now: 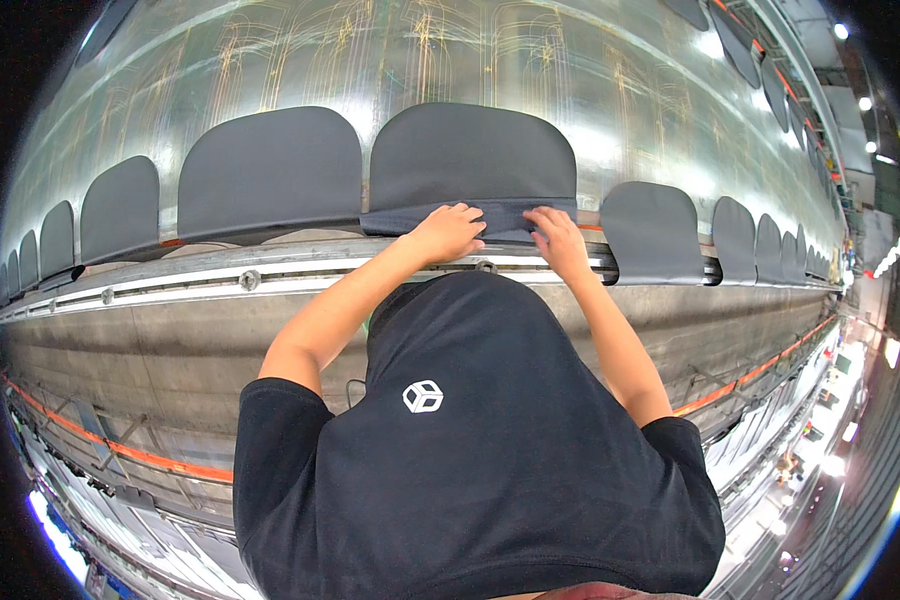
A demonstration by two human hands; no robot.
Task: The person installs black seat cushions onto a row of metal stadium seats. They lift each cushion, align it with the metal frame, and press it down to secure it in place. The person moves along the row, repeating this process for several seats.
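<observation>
A dark grey panel (473, 150) with rounded upper corners lies on the shiny metal table in front of me. Along its near edge runs a wrinkled, darker fabric strip (505, 217). My left hand (450, 234) rests on the strip's left half, its fingers stretched and slightly apart. On the strip's right part, my right hand (560, 240) touches the fabric with spread fingertips pointing inward. Neither hand visibly grips it, though the undersides of the fingers are hidden.
Similar grey panels (270, 165) (652, 230) line the edge on both sides, several to each. A metal rail (190, 286) with round fittings runs along the table's near side. The glossy metal surface (530, 60) stretches away beyond. Orange bars (140, 455) are lower down.
</observation>
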